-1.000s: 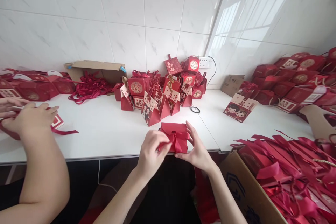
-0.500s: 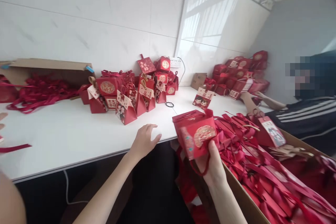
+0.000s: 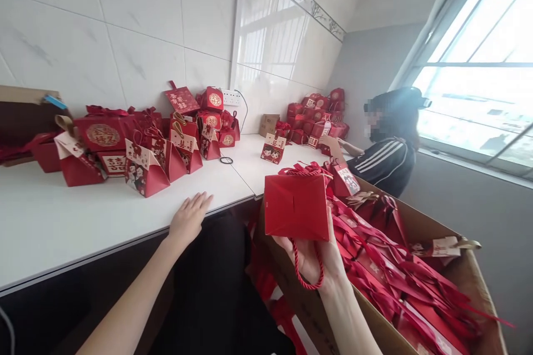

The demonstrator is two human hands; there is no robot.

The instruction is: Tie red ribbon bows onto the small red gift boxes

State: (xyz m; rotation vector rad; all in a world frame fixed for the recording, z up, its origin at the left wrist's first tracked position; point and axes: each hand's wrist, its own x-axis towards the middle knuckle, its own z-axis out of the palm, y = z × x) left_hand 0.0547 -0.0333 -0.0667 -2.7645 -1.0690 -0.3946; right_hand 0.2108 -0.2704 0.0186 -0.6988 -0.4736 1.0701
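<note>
The right hand (image 3: 314,258) is gripping a red gift box (image 3: 296,206) from beneath, holding it above the cardboard carton (image 3: 420,227). The left hand (image 3: 188,219) is resting open, empty, on the white surface (image 3: 62,216) edge.

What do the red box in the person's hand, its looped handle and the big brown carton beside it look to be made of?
Red box: apparently thin matte card, with crisp folds and a visible flap seam. Looped handle: seemingly twisted red cord, hanging over the right hand. Brown carton: corrugated cardboard by the look of its raw brown walls and thick edge.
</note>
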